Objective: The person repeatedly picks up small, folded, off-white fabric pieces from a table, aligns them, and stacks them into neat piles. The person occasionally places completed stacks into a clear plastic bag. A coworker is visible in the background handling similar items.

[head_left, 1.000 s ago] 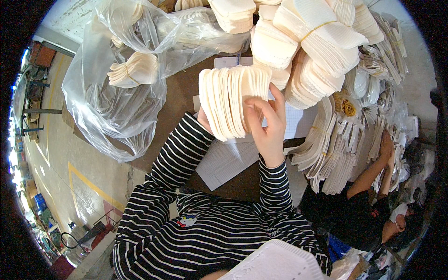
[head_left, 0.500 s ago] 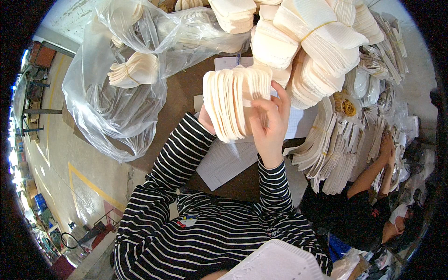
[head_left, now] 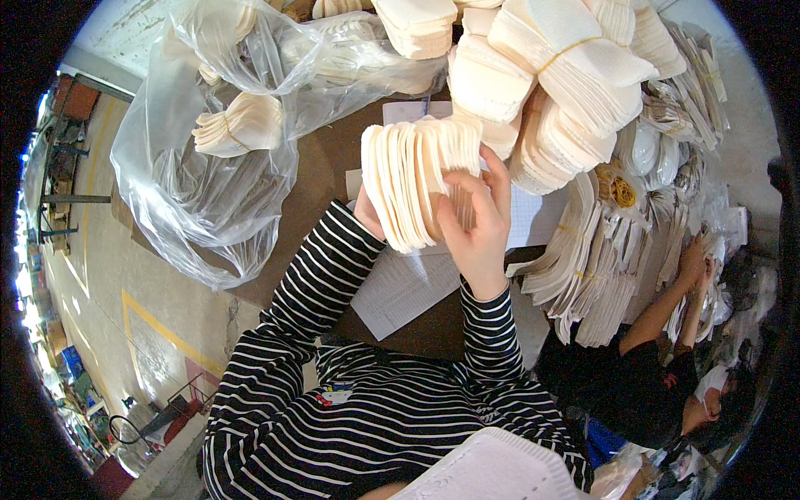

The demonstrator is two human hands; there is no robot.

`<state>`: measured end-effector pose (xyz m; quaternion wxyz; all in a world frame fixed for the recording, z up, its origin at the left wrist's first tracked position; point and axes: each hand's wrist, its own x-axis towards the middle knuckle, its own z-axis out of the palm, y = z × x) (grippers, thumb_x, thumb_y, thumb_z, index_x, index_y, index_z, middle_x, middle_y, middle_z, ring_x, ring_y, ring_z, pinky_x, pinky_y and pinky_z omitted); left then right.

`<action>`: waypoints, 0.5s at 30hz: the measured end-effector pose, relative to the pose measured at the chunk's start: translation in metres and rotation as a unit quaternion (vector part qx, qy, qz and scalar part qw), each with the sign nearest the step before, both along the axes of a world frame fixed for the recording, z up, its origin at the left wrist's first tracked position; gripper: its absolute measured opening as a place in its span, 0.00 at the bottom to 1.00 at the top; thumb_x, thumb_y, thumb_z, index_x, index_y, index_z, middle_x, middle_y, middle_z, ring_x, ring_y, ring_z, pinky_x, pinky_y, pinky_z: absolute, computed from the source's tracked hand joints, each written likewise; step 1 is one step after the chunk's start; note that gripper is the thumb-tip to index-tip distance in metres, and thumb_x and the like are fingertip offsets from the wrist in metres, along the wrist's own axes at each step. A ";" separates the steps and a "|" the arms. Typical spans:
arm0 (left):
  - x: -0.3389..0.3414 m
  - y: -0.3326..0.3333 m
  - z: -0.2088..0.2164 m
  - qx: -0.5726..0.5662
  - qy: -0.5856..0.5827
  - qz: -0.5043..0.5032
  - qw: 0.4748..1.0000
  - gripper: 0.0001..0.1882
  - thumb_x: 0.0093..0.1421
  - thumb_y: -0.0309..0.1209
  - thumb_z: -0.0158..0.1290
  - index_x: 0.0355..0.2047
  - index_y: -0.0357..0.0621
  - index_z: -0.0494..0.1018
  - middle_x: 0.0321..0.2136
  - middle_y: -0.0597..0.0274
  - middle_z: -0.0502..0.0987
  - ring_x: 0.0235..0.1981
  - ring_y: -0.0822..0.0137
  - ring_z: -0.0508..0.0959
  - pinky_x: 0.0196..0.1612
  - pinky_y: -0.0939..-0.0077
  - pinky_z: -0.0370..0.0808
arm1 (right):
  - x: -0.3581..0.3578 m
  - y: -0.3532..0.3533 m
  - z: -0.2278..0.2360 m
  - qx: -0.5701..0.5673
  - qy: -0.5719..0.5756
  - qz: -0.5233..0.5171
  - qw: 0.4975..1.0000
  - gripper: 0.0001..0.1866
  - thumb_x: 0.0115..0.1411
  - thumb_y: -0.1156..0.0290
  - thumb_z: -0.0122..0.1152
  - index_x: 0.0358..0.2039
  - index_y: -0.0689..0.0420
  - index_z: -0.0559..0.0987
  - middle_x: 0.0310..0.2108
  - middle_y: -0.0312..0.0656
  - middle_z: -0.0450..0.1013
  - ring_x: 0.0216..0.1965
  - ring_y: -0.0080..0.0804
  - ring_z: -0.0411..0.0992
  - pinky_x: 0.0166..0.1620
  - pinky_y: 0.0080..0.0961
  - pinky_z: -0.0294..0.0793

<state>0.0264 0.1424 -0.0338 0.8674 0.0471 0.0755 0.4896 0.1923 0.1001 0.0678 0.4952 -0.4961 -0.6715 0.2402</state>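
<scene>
A thick stack of cream fabric pads (head_left: 404, 187) with rounded ends stands fanned between my hands. My left hand (head_left: 367, 213) supports it from the left; most of that hand's fingers are hidden behind the pads. On the right side, my right hand (head_left: 479, 229) has its thumb and forefinger among the pads' edges, with the other fingers curled along the far edge. Beneath the stack lie a printed paper sheet (head_left: 404, 292) and a gridded sheet (head_left: 533, 221) on the brown table (head_left: 325, 158).
Banded bundles of cream pads (head_left: 575, 67) are piled at the far right. A clear plastic bag (head_left: 208, 208) with a pad bundle (head_left: 240, 125) spreads at the left. Long pale strips (head_left: 583, 267) and yellow rubber bands (head_left: 621, 192) lie right, near a co-worker's arms (head_left: 667, 300).
My right thumb and forefinger have shifted slightly left along the pads' edges. The stack has barely moved. At the right, the co-worker's hands have moved a little.
</scene>
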 end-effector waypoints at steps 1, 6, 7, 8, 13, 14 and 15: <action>0.000 0.000 -0.001 0.001 -0.002 -0.001 1.000 0.29 0.73 0.46 0.40 0.68 0.43 0.60 0.63 0.50 0.69 0.61 0.56 0.73 0.62 0.60 0.73 | 0.000 0.001 -0.001 -0.009 0.015 -0.003 1.000 0.12 0.53 0.77 0.66 0.40 0.57 0.81 0.64 0.58 0.61 0.62 0.58 0.65 0.62 0.44 0.65; 0.001 0.001 0.002 0.005 -0.003 0.000 1.000 0.30 0.72 0.47 0.39 0.68 0.44 0.60 0.64 0.51 0.68 0.61 0.56 0.72 0.63 0.59 0.72 | 0.005 0.004 -0.008 0.060 -0.079 0.007 0.995 0.11 0.53 0.75 0.67 0.38 0.56 0.83 0.65 0.59 0.60 0.63 0.59 0.64 0.64 0.44 0.65; 0.002 0.001 0.002 0.007 -0.005 0.000 1.000 0.30 0.72 0.47 0.39 0.68 0.44 0.60 0.64 0.51 0.68 0.61 0.56 0.72 0.63 0.59 0.72 | 0.004 0.003 -0.007 0.054 -0.073 0.006 0.996 0.11 0.53 0.73 0.68 0.38 0.56 0.83 0.65 0.60 0.59 0.63 0.59 0.64 0.64 0.44 0.65; 0.002 0.001 0.002 0.007 -0.005 -0.001 1.000 0.30 0.72 0.47 0.39 0.68 0.44 0.60 0.64 0.51 0.68 0.61 0.55 0.72 0.63 0.59 0.71 | 0.002 0.002 -0.003 0.052 -0.072 0.009 0.996 0.11 0.52 0.73 0.69 0.38 0.56 0.83 0.65 0.60 0.59 0.64 0.59 0.63 0.64 0.44 0.65; 0.002 0.001 0.002 0.011 -0.009 -0.004 1.000 0.31 0.72 0.49 0.39 0.68 0.44 0.59 0.64 0.51 0.67 0.62 0.55 0.71 0.64 0.58 0.70 | -0.001 0.000 0.005 0.044 -0.076 0.013 0.996 0.15 0.50 0.70 0.72 0.39 0.56 0.83 0.66 0.61 0.58 0.65 0.59 0.62 0.64 0.44 0.64; 0.002 0.001 0.001 0.011 -0.011 -0.004 1.000 0.31 0.72 0.49 0.39 0.68 0.44 0.59 0.65 0.51 0.67 0.62 0.55 0.71 0.64 0.58 0.70 | -0.001 0.000 0.005 0.045 -0.077 0.012 0.996 0.15 0.50 0.70 0.71 0.39 0.56 0.82 0.66 0.61 0.59 0.64 0.59 0.63 0.64 0.44 0.65; 0.002 0.001 0.001 0.012 -0.014 -0.005 1.000 0.31 0.72 0.49 0.39 0.68 0.44 0.59 0.65 0.51 0.66 0.62 0.55 0.70 0.64 0.58 0.70 | -0.001 0.000 0.004 0.046 -0.079 0.010 0.996 0.15 0.50 0.71 0.71 0.40 0.56 0.82 0.65 0.60 0.59 0.64 0.60 0.63 0.64 0.44 0.65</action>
